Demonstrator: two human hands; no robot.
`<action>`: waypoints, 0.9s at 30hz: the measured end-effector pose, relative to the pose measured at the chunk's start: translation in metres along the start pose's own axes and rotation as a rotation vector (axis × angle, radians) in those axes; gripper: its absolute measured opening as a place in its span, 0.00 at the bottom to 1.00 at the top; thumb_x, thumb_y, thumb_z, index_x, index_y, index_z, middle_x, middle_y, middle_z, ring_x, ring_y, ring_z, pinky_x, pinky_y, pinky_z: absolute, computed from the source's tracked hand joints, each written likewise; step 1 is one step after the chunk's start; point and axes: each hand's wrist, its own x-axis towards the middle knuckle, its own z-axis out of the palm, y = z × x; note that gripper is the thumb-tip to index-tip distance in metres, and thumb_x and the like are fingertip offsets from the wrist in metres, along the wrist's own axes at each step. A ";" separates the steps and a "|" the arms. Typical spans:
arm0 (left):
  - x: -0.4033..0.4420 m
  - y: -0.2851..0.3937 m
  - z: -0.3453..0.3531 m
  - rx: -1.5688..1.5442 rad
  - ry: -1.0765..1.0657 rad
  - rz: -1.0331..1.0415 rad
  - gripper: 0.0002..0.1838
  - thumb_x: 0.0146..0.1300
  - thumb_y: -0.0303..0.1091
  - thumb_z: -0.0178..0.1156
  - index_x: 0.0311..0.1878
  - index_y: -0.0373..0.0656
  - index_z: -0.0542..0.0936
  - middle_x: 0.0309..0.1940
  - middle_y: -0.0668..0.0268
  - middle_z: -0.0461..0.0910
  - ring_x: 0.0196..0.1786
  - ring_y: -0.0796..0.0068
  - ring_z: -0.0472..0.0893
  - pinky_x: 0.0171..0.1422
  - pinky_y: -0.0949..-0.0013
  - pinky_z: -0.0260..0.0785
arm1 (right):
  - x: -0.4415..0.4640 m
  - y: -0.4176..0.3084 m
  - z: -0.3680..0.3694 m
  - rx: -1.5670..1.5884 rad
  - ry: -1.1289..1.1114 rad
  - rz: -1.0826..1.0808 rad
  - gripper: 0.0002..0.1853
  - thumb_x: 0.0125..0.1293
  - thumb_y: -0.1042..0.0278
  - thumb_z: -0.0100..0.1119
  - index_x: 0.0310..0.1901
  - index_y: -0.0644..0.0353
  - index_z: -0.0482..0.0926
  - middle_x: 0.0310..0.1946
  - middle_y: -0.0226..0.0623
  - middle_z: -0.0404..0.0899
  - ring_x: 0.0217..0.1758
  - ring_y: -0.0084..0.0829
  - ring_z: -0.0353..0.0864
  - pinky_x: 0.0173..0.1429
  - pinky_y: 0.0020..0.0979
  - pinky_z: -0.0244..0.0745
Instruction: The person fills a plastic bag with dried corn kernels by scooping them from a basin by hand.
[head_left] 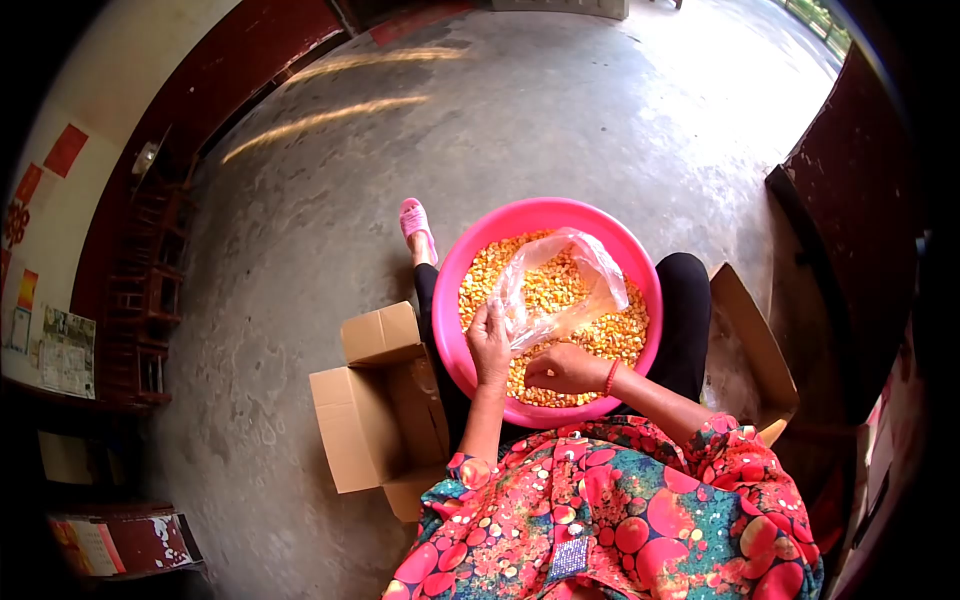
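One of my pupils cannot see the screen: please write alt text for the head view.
A person's left hand holds a clear bag in a pink tub of corn; the right hand is low over the corn. An open box sits left of the tub.

"Any readable lettering for the record?"

"None, from my distant seat. Along the left wall, a red sheet [65, 150] hangs at the far end, with a smaller red paper [28, 184] beside it; I cannot tell whether either carries writing."

"And the poster [68, 347]?"

"Nearer along the same wall, it shows grey-green patches that may be print or pictures, too small for me to read. An orange-and-red slip [27, 289] and a pale sheet [20, 330] hang near it, their details blurred."

"Near left?"

"A red-and-white panel [125, 545] bears pale marks that I cannot make out as words or numbers."
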 end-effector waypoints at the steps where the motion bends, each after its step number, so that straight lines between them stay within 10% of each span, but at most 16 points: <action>1: 0.000 0.000 -0.001 -0.007 -0.003 0.003 0.15 0.66 0.42 0.50 0.36 0.39 0.79 0.16 0.79 0.64 0.18 0.90 0.60 0.21 0.82 0.51 | 0.000 0.005 0.011 -0.153 0.094 -0.055 0.06 0.55 0.68 0.56 0.34 0.56 0.79 0.30 0.38 0.77 0.37 0.35 0.77 0.43 0.33 0.71; 6: -0.001 0.000 -0.001 0.007 0.018 0.001 0.15 0.66 0.41 0.51 0.33 0.40 0.78 0.15 0.79 0.64 0.18 0.90 0.60 0.21 0.82 0.51 | -0.003 0.020 0.031 -0.566 0.112 -0.121 0.09 0.56 0.58 0.52 0.31 0.53 0.77 0.32 0.37 0.74 0.42 0.39 0.74 0.48 0.39 0.67; 19: 0.000 -0.002 -0.001 0.061 0.021 0.022 0.15 0.67 0.40 0.49 0.36 0.38 0.78 0.14 0.77 0.64 0.18 0.88 0.62 0.21 0.80 0.54 | -0.009 0.008 0.019 -0.340 -0.204 0.047 0.13 0.62 0.58 0.48 0.29 0.60 0.71 0.23 0.47 0.74 0.29 0.47 0.75 0.34 0.42 0.71; 22: 0.001 -0.002 -0.002 0.029 0.002 0.006 0.15 0.67 0.40 0.49 0.34 0.39 0.78 0.14 0.78 0.63 0.18 0.89 0.62 0.21 0.80 0.54 | -0.008 0.010 0.015 0.052 0.014 0.108 0.16 0.64 0.56 0.47 0.29 0.62 0.74 0.22 0.46 0.75 0.25 0.44 0.75 0.34 0.42 0.71; 25: 0.001 -0.002 -0.001 0.028 0.004 0.015 0.16 0.67 0.41 0.48 0.32 0.39 0.77 0.14 0.78 0.63 0.18 0.89 0.61 0.21 0.79 0.53 | -0.005 0.014 0.010 1.105 0.180 0.547 0.13 0.68 0.58 0.45 0.32 0.58 0.72 0.14 0.29 0.63 0.16 0.17 0.62 0.16 0.24 0.58; 27: -0.001 0.000 0.000 -0.002 0.007 -0.014 0.15 0.67 0.42 0.50 0.33 0.40 0.77 0.15 0.79 0.63 0.18 0.90 0.61 0.21 0.82 0.53 | -0.009 0.016 0.008 1.116 0.138 0.559 0.13 0.68 0.58 0.45 0.32 0.58 0.71 0.14 0.26 0.63 0.14 0.16 0.60 0.15 0.22 0.55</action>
